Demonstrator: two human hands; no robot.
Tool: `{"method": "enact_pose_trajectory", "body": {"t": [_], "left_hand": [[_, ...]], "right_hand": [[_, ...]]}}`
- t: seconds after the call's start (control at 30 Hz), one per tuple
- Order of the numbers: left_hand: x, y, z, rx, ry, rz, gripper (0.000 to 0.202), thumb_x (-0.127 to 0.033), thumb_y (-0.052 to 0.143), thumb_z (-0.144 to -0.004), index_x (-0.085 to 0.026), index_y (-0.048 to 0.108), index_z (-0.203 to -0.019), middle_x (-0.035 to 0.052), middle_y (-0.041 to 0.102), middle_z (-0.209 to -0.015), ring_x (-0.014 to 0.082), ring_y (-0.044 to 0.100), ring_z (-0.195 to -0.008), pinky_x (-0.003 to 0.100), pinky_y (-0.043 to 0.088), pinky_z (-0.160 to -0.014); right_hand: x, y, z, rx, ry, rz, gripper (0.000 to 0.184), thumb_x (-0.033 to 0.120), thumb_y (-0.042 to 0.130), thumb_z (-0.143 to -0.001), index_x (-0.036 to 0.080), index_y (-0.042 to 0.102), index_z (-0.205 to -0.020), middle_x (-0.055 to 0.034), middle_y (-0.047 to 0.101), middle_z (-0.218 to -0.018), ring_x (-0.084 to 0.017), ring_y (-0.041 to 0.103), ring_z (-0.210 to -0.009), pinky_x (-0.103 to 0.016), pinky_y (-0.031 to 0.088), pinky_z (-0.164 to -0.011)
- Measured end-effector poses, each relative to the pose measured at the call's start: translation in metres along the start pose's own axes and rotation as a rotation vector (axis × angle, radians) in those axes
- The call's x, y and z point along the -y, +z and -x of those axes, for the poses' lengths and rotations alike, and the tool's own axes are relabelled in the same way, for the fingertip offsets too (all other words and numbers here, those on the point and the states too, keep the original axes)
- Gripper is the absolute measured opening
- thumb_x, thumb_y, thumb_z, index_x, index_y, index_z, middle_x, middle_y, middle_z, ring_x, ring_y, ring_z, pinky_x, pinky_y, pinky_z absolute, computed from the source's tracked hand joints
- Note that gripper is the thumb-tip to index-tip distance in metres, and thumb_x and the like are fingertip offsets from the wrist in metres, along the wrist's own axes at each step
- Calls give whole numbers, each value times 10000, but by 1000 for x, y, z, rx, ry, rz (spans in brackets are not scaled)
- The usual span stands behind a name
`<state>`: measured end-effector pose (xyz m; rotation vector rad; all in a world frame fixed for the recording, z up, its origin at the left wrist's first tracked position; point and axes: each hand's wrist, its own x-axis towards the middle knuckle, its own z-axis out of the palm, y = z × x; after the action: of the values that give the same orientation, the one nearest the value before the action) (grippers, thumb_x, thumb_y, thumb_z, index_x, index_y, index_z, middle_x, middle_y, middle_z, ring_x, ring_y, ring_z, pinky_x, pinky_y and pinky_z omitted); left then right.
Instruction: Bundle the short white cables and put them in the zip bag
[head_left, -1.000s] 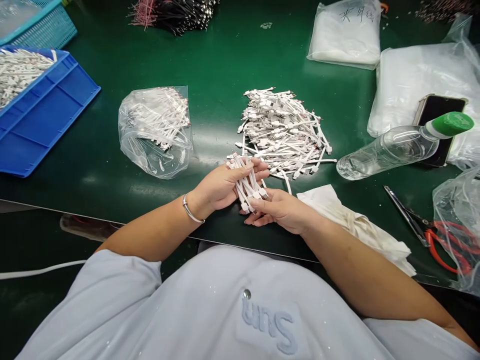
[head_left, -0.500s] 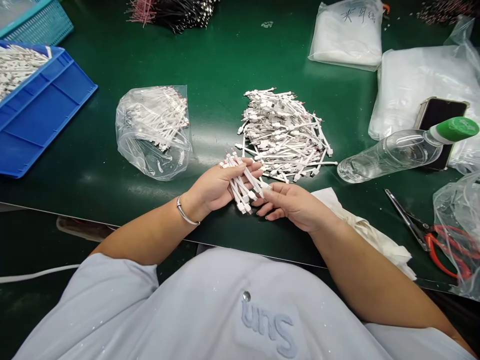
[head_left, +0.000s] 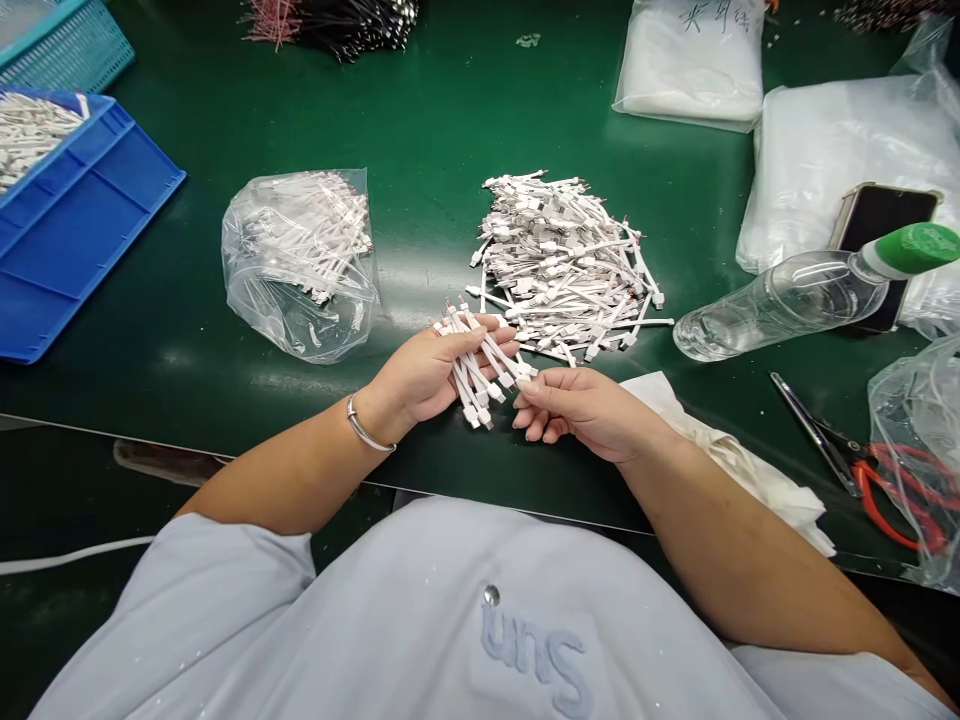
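Note:
A bunch of short white cables (head_left: 472, 372) with plug ends lies across my left hand (head_left: 429, 372), the thumb pressed over it. My right hand (head_left: 574, 405) is closed at the bunch's right side, thumb and forefinger pinching at a cable's plug end. Just beyond both hands is a loose pile of the same white cables (head_left: 562, 265) on the green table (head_left: 420, 130). Left of the pile, a clear plastic bag (head_left: 300, 265) lies on its side with more white cables in it.
At the left stands a blue bin (head_left: 90, 230) with white cables. On the right are a water bottle (head_left: 780, 305), a phone (head_left: 889, 215), stacked plastic bags (head_left: 810, 170), red-handled scissors (head_left: 862, 465) and a white cloth (head_left: 727, 455). Black wires (head_left: 360, 25) lie at the back.
The fingers of my right hand have curled in and pulled slightly away from the lower end of the bunch. The cables in my left hand are a little more fanned out.

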<state>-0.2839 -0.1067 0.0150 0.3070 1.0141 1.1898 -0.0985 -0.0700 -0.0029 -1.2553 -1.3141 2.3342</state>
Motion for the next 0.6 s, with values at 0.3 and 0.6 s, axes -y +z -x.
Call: {"method": "enact_pose_trajectory", "body": {"t": [0.3, 0.6], "left_hand": [[-1, 0, -1, -34, 8, -82, 106, -82, 554, -862, -108, 629, -932, 95, 723, -904, 171, 706, -808, 377, 521, -897], [-7, -1, -1, 54, -102, -144, 139, -63, 589, -811, -95, 630, -941, 97, 718, -816, 194, 708, -710, 403, 554, -799]], "right_hand": [[2, 1, 1, 53, 50, -53, 355, 439, 792, -681, 116, 645, -681, -39, 689, -594, -67, 610, -456, -115, 413, -393], [2, 5, 7, 36, -1, 153, 296, 379, 799, -671, 148, 651, -783, -29, 692, -780, -101, 636, -660, -174, 499, -538]]}}
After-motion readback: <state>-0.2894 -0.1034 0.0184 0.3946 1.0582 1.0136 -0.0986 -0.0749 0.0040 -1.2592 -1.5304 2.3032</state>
